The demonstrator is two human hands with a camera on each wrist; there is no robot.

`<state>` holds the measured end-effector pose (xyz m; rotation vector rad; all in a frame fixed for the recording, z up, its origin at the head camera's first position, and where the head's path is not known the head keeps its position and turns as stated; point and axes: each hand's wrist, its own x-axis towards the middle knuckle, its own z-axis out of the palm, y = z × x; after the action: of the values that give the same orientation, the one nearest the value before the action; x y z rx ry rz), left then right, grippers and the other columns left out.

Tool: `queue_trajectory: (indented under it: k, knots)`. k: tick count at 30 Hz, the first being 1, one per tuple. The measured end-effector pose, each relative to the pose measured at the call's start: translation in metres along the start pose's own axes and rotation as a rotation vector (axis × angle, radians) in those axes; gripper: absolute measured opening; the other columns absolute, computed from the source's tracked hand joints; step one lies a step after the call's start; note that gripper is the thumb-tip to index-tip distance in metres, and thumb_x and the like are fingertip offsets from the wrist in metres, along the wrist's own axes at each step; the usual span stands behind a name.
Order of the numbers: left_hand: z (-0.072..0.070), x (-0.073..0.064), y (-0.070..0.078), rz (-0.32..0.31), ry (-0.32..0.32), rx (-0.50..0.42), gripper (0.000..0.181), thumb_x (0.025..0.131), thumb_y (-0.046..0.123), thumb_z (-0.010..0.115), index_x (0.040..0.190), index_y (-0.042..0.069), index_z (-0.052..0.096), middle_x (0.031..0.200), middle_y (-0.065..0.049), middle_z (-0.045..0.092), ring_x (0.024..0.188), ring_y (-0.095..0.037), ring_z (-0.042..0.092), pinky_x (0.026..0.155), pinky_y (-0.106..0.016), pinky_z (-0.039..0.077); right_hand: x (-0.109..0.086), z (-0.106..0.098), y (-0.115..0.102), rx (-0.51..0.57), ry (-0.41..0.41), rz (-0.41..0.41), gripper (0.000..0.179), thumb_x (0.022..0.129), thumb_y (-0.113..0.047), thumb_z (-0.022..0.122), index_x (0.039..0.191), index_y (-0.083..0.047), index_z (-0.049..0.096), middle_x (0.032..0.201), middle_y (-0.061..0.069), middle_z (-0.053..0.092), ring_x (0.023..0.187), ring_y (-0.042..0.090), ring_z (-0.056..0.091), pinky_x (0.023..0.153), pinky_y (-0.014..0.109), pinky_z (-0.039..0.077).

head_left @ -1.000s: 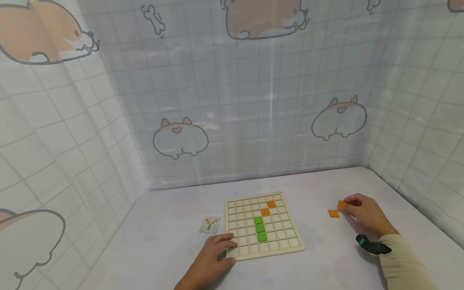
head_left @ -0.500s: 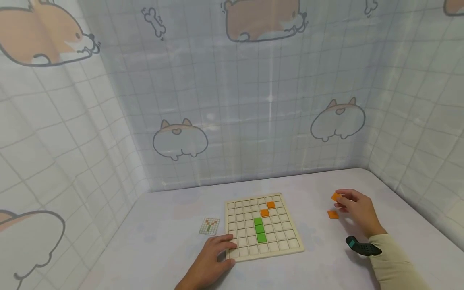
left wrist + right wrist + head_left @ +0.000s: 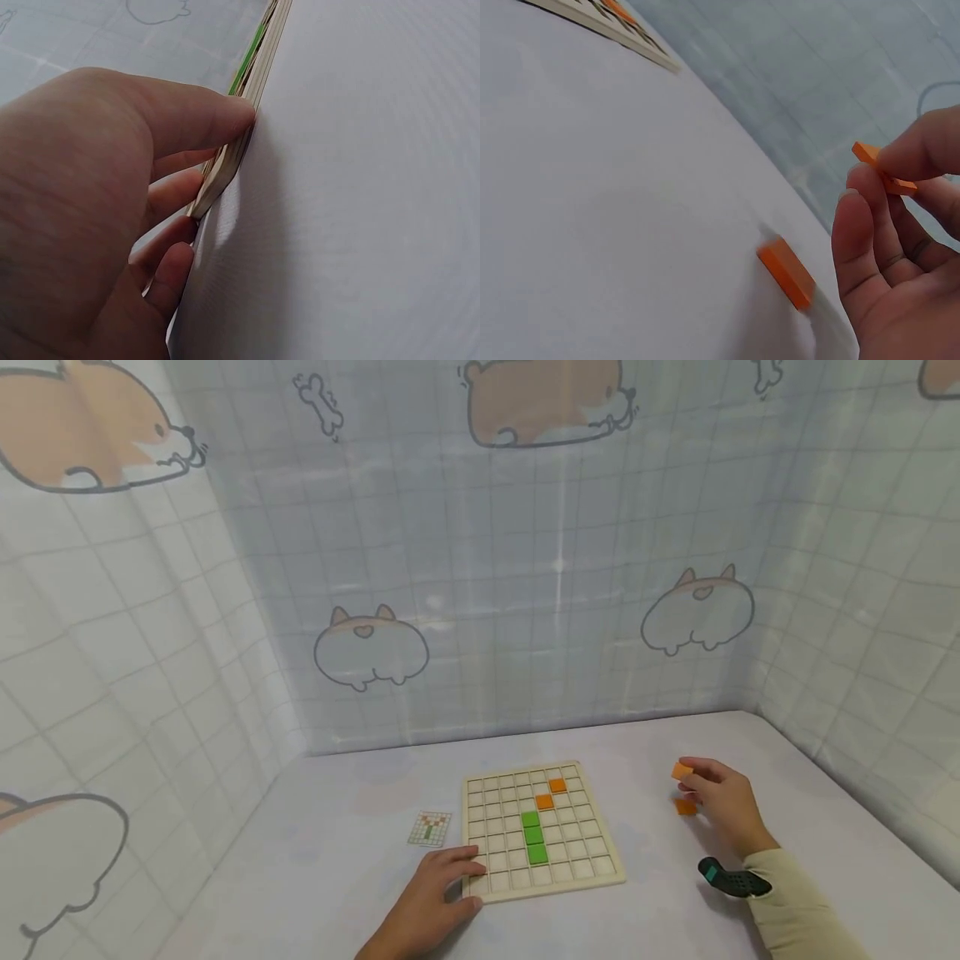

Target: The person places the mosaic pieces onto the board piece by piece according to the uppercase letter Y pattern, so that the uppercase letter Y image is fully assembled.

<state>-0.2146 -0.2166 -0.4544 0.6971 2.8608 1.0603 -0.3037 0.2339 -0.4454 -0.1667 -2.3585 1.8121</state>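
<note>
A wooden grid board (image 3: pixel 570 827) lies on the table, holding a column of green tiles (image 3: pixel 533 836) and two orange tiles stepping up to the right. My left hand (image 3: pixel 431 893) rests on the board's near left corner, thumb at its front edge and fingers over its left side. To the right of the board, my right hand (image 3: pixel 723 802) pinches an orange square tile (image 3: pixel 868 154) between thumb and fingers, above the table. Another orange tile (image 3: pixel 787 271) lies on the table just below that hand.
A small pattern card (image 3: pixel 430 828) printed with a Y shape on a grid lies left of the board. The white table (image 3: pixel 337 860) is bounded by a back wall (image 3: pixel 525 610) and side walls of printed cloth. A black band (image 3: pixel 735 878) circles the right wrist.
My right hand has lifted the pinched orange tile and moved left, now over the other orange tile. My left hand stays on the board.
</note>
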Motion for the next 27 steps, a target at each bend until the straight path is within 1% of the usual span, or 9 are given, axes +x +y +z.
queue_trajectory:
  k: [3, 5, 10, 14, 17, 23, 27]
  knots:
    - [-0.001, -0.002, -0.002, -0.011, -0.001, -0.001, 0.032, 0.090, 0.036, 0.072, 0.120, 0.025, 0.070, 0.143, 0.001, 0.054, 0.132, -0.032, 0.042, 0.106, -0.055, 0.038, 0.000, 0.010, -0.004, -0.013, -0.034, 0.025, 0.047, 0.102, -0.027, 0.056, 0.141, -0.001, 0.052, 0.126, 0.019, 0.058, 0.105, 0.027, 0.059, 0.079, 0.018, 0.053]
    - [-0.002, -0.003, -0.003, -0.010, 0.001, -0.003, 0.032, 0.091, 0.036, 0.072, 0.121, 0.026, 0.070, 0.143, 0.002, 0.054, 0.132, -0.032, 0.042, 0.105, -0.054, 0.039, -0.001, 0.014, -0.005, -0.021, -0.052, 0.033, 0.049, 0.101, -0.027, 0.058, 0.142, -0.001, 0.051, 0.129, 0.019, 0.057, 0.106, 0.028, 0.058, 0.079, 0.019, 0.053]
    - [0.000, -0.003, 0.000, 0.003, 0.011, -0.007, 0.032, 0.091, 0.036, 0.071, 0.122, 0.026, 0.069, 0.144, 0.003, 0.054, 0.131, -0.029, 0.043, 0.106, -0.052, 0.038, -0.005, 0.017, -0.007, -0.011, -0.072, 0.047, 0.051, 0.099, -0.025, 0.062, 0.142, -0.001, 0.051, 0.131, 0.018, 0.054, 0.098, 0.024, 0.058, 0.077, 0.023, 0.054]
    - [0.002, -0.002, 0.003, 0.012, 0.019, -0.010, 0.032, 0.091, 0.034, 0.071, 0.121, 0.025, 0.070, 0.143, 0.002, 0.054, 0.130, -0.030, 0.043, 0.106, -0.052, 0.038, -0.006, 0.020, -0.008, 0.017, -0.081, 0.048, 0.051, 0.097, -0.021, 0.064, 0.142, 0.001, 0.051, 0.125, 0.018, 0.055, 0.092, 0.022, 0.059, 0.075, 0.026, 0.055]
    - [0.004, -0.001, 0.003, 0.022, 0.016, -0.010, 0.032, 0.091, 0.034, 0.071, 0.121, 0.023, 0.070, 0.143, 0.000, 0.055, 0.130, -0.031, 0.044, 0.105, -0.054, 0.039, -0.006, 0.023, -0.007, 0.023, -0.088, 0.042, 0.050, 0.097, -0.018, 0.064, 0.141, 0.001, 0.052, 0.125, 0.018, 0.055, 0.092, 0.021, 0.059, 0.075, 0.025, 0.055]
    - [0.003, 0.000, 0.000, -0.035, 0.000, -0.009, 0.034, 0.091, 0.037, 0.071, 0.122, 0.026, 0.070, 0.145, 0.005, 0.052, 0.133, -0.030, 0.041, 0.107, -0.057, 0.035, -0.001, 0.035, -0.005, -0.018, -0.139, 0.004, 0.049, 0.097, -0.019, 0.065, 0.141, 0.000, 0.054, 0.134, 0.019, 0.056, 0.101, 0.022, 0.061, 0.080, 0.022, 0.055]
    - [0.001, -0.001, 0.001, -0.038, 0.003, -0.030, 0.033, 0.090, 0.036, 0.072, 0.121, 0.025, 0.070, 0.144, 0.004, 0.053, 0.133, -0.031, 0.041, 0.108, -0.059, 0.035, 0.002, 0.046, -0.008, -0.008, -0.162, -0.004, 0.047, 0.096, -0.018, 0.065, 0.138, 0.001, 0.056, 0.132, 0.019, 0.059, 0.100, 0.021, 0.063, 0.079, 0.023, 0.055]
